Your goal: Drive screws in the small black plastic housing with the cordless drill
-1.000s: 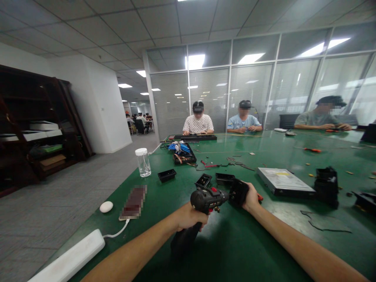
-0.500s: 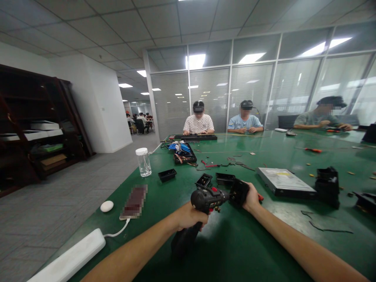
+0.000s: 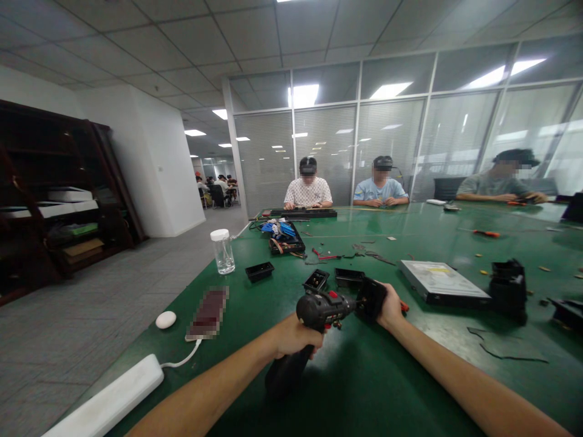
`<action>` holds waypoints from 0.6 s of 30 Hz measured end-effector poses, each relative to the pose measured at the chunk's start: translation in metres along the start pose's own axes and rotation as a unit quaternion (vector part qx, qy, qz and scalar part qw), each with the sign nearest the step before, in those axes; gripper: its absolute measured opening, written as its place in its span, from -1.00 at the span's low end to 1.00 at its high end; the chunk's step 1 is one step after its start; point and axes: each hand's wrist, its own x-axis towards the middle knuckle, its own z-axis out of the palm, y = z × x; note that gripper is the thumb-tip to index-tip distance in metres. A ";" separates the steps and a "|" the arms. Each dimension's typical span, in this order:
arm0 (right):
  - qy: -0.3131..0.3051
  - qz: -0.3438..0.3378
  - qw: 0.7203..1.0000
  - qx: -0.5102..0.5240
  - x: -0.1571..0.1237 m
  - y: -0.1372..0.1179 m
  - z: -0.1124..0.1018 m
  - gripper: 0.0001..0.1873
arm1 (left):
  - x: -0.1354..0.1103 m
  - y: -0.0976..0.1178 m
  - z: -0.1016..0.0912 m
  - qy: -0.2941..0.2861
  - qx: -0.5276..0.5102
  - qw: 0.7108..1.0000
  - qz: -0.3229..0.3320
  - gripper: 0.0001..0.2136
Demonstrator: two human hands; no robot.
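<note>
My left hand (image 3: 297,337) is wrapped round the handle of a black cordless drill (image 3: 321,309). The drill points right, its tip against or just inside a black plastic part (image 3: 371,299) shaped like a small box. My right hand (image 3: 388,305) grips that part by its right side, above the table. Exactly where the bit meets the part is too dark to make out. Just behind the drill stand a small black tray (image 3: 316,280) with brass-coloured bits in it and another black tray (image 3: 349,277). An orange-red handle (image 3: 404,307) shows beside my right hand.
On the green table (image 3: 237,388) lie an optical drive (image 3: 444,282), a black plastic piece (image 3: 509,291), a third black tray (image 3: 259,271) and a wire-filled case (image 3: 286,237). At left are a clear jar (image 3: 223,252), a phone (image 3: 207,312) and a white power strip (image 3: 107,394). Three people sit opposite.
Almost nothing differs. The drill and the black part stay together in my hands, with only a very slight shift.
</note>
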 end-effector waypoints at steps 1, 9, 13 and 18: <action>0.005 0.008 1.000 0.008 0.000 0.000 0.000 -0.83 | 0.000 0.000 0.000 0.002 0.001 1.000 0.000 -0.89; 0.009 0.020 1.000 0.005 -0.003 -0.002 0.004 -0.84 | -0.001 -0.001 0.000 0.012 0.005 1.000 -0.011 -0.90; 0.005 0.022 1.000 0.008 -0.004 -0.002 0.004 -0.86 | -0.001 0.000 0.000 0.009 0.002 1.000 -0.001 -0.90; -0.002 0.001 1.000 -0.007 -0.003 -0.001 0.002 -0.85 | -0.002 0.002 0.002 0.017 0.000 1.000 -0.013 -0.89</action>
